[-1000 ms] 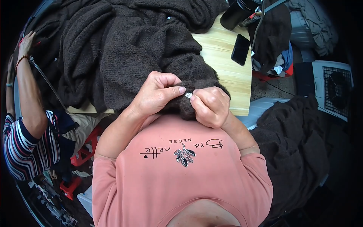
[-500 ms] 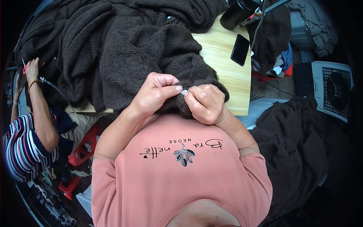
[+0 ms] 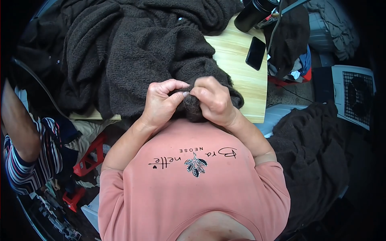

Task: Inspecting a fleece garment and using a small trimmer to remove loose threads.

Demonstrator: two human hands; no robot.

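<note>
A dark brown knit garment point(image 3: 140, 60) lies heaped over the light wood tabletop point(image 3: 247, 94), its near part drawn toward my body. My left hand point(image 3: 161, 105) is closed on this edge, with thumb and forefinger pinching the fabric. Right beside it, my right hand point(image 3: 217, 101) pinches the same spot, its fingertips almost touching my left thumb. A small fold of the knit point(image 3: 193, 107) bulges below the fingertips. Anything small between the fingers is hidden. One shiny button point(image 3: 179, 19) shows on the heap farther back.
Right of the garment lie a black phone point(image 3: 255, 53) and a black tumbler point(image 3: 251, 18). More dark knitwear point(image 3: 309, 148) hangs at my right, near a white unit with a black grille point(image 3: 354, 92). At left are a co-worker's arm point(image 3: 20, 124), a grey cord point(image 3: 40, 82) and a red stool point(image 3: 90, 154).
My right hand has shifted slightly up and left, and the shiny button between my fingertips has gone out of sight. The co-worker's arm has swung left, taking the red-handled tool out of view.
</note>
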